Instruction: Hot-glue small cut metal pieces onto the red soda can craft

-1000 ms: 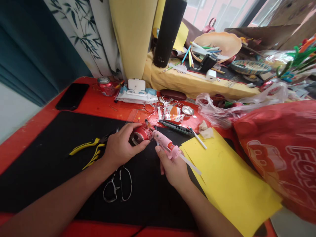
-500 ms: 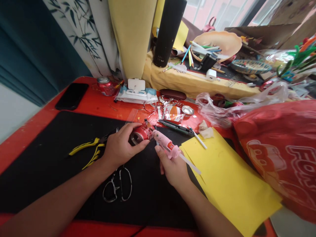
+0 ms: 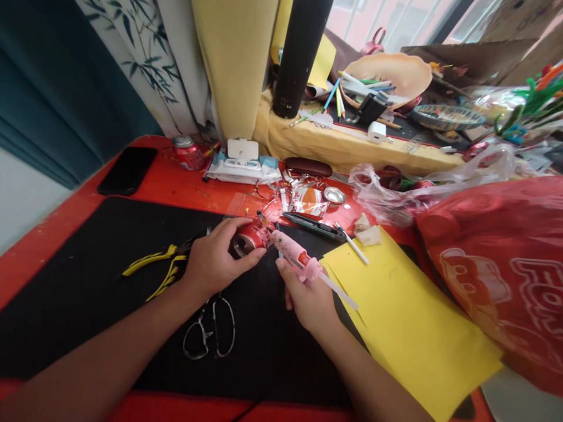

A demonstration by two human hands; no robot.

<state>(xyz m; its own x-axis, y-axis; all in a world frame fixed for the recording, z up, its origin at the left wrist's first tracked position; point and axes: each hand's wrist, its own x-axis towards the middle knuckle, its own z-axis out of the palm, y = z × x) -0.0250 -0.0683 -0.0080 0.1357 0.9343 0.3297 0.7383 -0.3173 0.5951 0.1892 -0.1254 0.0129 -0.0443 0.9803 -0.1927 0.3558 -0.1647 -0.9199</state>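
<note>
left hand clenched round cut-open red soda can, fingers wrapped over top, can held just above black work mat. right hand grasping pink hot glue gun, nozzle just beside can at 10 o'clock from hand, white glue stick jutting toward 4 o'clock. yellow-handled pliers at 9 o'clock from left hand. risks: jagged can edge could slice fingers if grip slips; hot nozzle near left fingertips could burn them; glue drips could foul yellow card sheet at 4 o'clock.
</note>
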